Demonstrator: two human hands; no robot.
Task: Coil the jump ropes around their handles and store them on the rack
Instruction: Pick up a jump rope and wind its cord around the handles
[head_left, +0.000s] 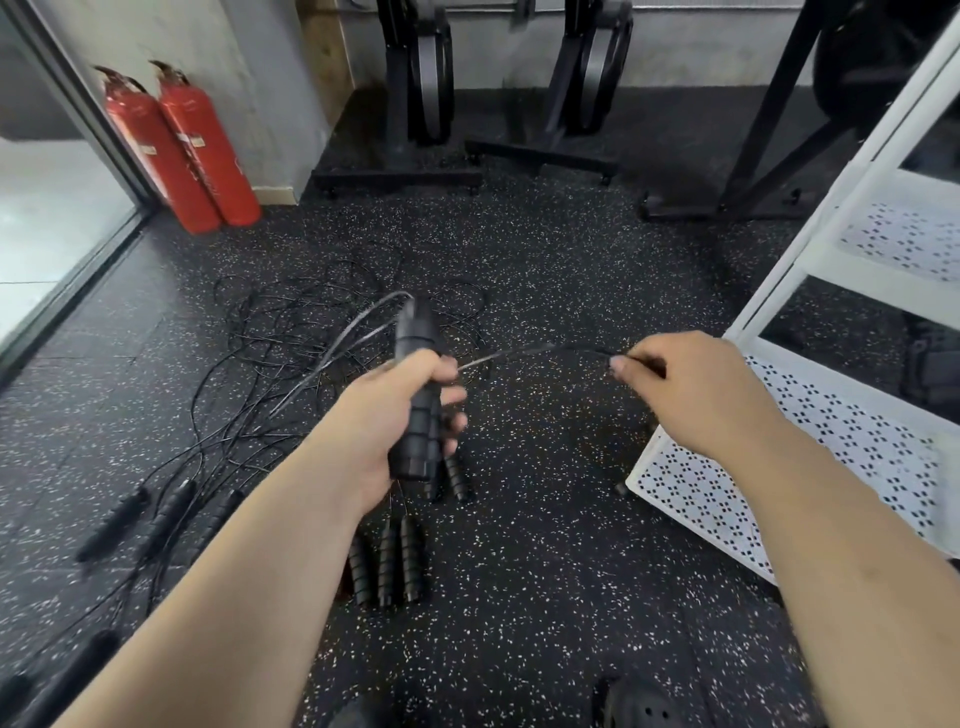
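Note:
My left hand (402, 413) grips a pair of black ribbed jump rope handles (418, 387), held upright above the floor. A thin black rope (540, 351) runs from the handles to my right hand (691, 387), which pinches it between thumb and fingers. More rope loops out of the handle tops to the left, blurred. On the speckled rubber floor lies a tangle of black ropes (291, 332). Several loose handles (387, 564) lie below my left hand, others (166, 512) further left. The white perforated rack (810, 441) stands at the right.
Two red fire extinguishers (182, 150) stand by the wall at the back left, next to a glass door. Black exercise machine stands (467, 156) line the back wall. A dark shoe (644, 706) shows at the bottom edge.

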